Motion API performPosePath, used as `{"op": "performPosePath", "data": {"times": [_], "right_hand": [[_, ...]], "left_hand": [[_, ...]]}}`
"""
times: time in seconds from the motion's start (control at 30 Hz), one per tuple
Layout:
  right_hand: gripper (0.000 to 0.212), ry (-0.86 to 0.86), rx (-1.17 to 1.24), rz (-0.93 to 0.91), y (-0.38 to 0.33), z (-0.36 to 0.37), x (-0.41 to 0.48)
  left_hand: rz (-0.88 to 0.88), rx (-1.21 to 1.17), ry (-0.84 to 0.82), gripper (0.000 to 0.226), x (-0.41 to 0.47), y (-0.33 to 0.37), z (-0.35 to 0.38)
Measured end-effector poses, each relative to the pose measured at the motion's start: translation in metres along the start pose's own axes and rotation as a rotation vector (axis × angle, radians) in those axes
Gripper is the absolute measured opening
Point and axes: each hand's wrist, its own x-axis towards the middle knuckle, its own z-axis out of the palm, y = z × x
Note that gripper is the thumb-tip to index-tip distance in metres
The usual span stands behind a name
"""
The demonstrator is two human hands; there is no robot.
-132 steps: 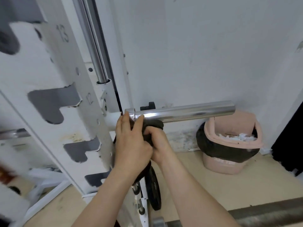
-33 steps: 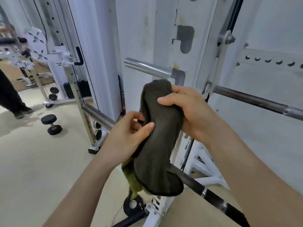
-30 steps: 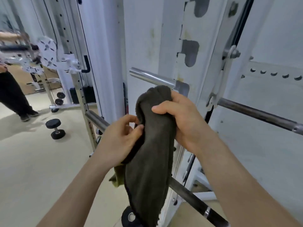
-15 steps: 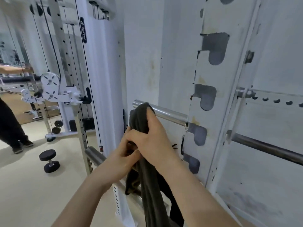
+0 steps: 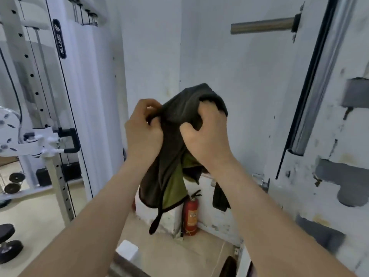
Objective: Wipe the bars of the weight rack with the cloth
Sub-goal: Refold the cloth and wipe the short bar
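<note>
Now cloth (image 5: 179, 136) bunched between left hand (image 5: 142, 129) and right hand (image 5: 205, 136), both gripping

Two hands (image 5: 143, 128) (image 5: 205, 136), one cloth (image 5: 175, 148), one fire extinguisher (image 5: 191, 213), one short bar (image 5: 261, 27)
</note>
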Motion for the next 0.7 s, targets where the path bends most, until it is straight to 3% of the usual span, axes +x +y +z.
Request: {"op": "performPosePath", "data": {"times": [0.1, 0.2, 0.27, 0.37, 0.47, 0.53, 0.6, 0.7], "right_hand": [[0.012, 0.173, -0.156, -0.263, -0.003, 0.002, 0.040], [0.017, 0.178, -0.196, -0.186, 0.012, 0.000, 0.053], [0.007, 0.052, -0.155, 0.144, 0.037, 0.000, 0.036], [0.010, -0.221, -0.335, 0.710, 0.085, 0.000, -0.015], [0.016, -0.270, -0.652, 0.713, 0.110, 0.003, -0.069], [0.016, -0.238, -0.715, 0.649, 0.114, 0.005, -0.087], [0.016, -0.173, -0.660, 0.657, 0.112, 0.004, -0.086], [0.014, -0.115, -0.493, 0.722, 0.113, -0.004, -0.065]], "left_hand": [[0.309, -0.085, 0.092, 0.038, 0.043, 0.015, 0.001], [0.414, -0.010, 0.000, 0.045, 0.053, 0.009, 0.011], [0.350, 0.134, -0.237, 0.047, 0.042, -0.017, 0.024], [0.207, 0.507, -0.816, 0.052, 0.008, -0.075, 0.047], [0.435, 0.818, -1.096, 0.079, -0.033, -0.110, 0.073], [0.574, 0.845, -1.120, 0.088, -0.054, -0.116, 0.092], [0.622, 0.809, -1.053, 0.083, -0.065, -0.120, 0.108], [0.518, 0.614, -0.947, 0.076, -0.064, -0.113, 0.123]]}}
